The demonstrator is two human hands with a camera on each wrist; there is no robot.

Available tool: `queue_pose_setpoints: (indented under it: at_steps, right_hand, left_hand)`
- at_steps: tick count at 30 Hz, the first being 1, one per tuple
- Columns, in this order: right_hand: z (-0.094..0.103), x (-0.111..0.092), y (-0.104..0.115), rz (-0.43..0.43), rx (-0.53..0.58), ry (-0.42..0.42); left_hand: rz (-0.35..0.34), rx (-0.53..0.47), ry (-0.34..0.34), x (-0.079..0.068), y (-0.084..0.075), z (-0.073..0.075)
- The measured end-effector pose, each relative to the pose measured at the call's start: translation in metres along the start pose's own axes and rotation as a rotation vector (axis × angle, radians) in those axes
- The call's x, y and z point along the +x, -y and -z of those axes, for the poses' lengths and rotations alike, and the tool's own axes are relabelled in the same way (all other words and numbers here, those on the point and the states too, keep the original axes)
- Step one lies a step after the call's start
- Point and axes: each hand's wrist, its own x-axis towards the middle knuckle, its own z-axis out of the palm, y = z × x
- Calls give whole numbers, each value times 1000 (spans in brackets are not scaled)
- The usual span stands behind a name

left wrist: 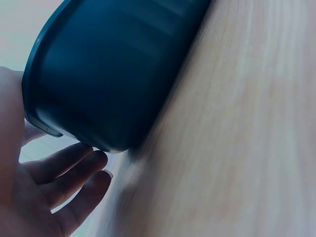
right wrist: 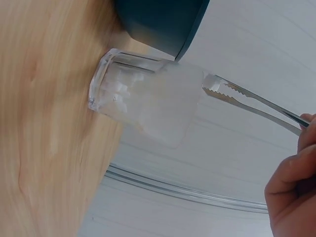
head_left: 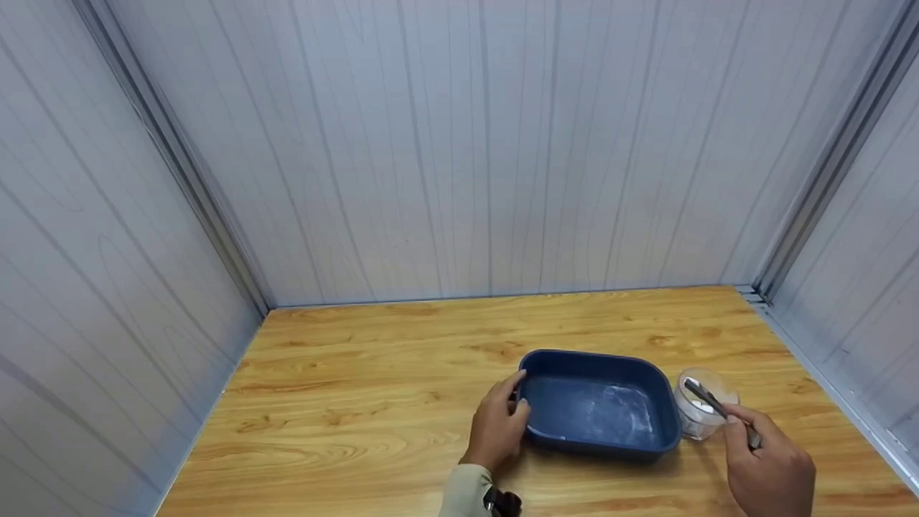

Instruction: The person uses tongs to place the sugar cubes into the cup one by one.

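Note:
A dark blue rectangular basin (head_left: 596, 406) with rounded corners stands on the table, whitish marks on its inner floor. My left hand (head_left: 497, 424) grips its left end at the rim, with several fingers against the outer wall in the left wrist view. My right hand (head_left: 772, 459) holds metal tongs (right wrist: 264, 104) by their rear part. Between the serrated tips sits a small translucent whitish piece (right wrist: 212, 82), just over the mouth of a clear glass (right wrist: 148, 101). Inside the glass, whitish translucent pieces (right wrist: 116, 91) lie near the bottom. The glass stands close beside the basin's right end.
The wood-grain table (head_left: 344, 402) extends to the left of and behind the basin. Pale panelled walls (head_left: 459, 158) enclose it at the back and both sides. A metal rail (head_left: 833, 402) runs along the right edge.

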Motion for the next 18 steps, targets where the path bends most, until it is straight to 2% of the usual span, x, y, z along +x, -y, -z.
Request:
queue_pose_setpoints:
  at_steps: [18]
  right_hand:
    - [-1, -3, -13, -104, -39, 60]
  left_hand:
    - [-32, -6, 4, 1, 2, 0]
